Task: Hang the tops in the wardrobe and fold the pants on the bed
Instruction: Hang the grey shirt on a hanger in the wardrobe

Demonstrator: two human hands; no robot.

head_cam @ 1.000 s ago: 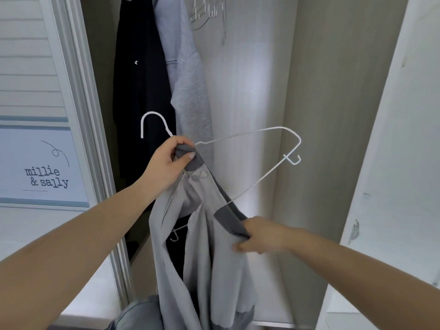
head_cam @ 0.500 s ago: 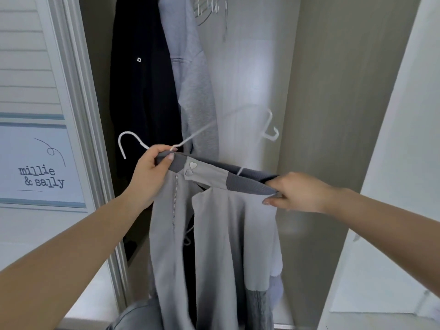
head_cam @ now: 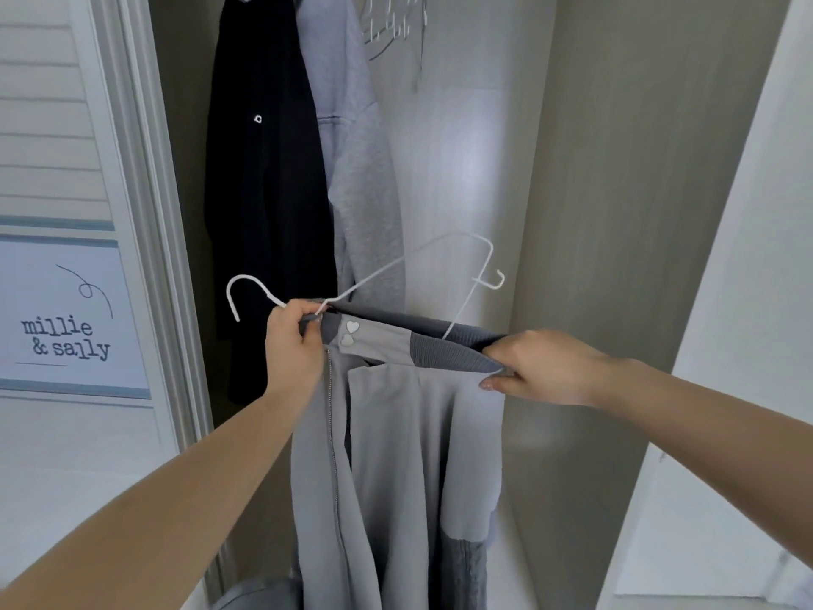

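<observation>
The left hand point(head_cam: 292, 341) grips one end of the grey jacket point(head_cam: 396, 455) collar together with the neck of the white hanger point(head_cam: 440, 261); the right hand point(head_cam: 545, 367) pinches the other end of the collar, so the two hands are apart; the jacket hangs down in front of the open wardrobe point(head_cam: 616, 213); behind the jacket hang a black top point(head_cam: 264, 191) and a light grey top point(head_cam: 356, 169).
</observation>
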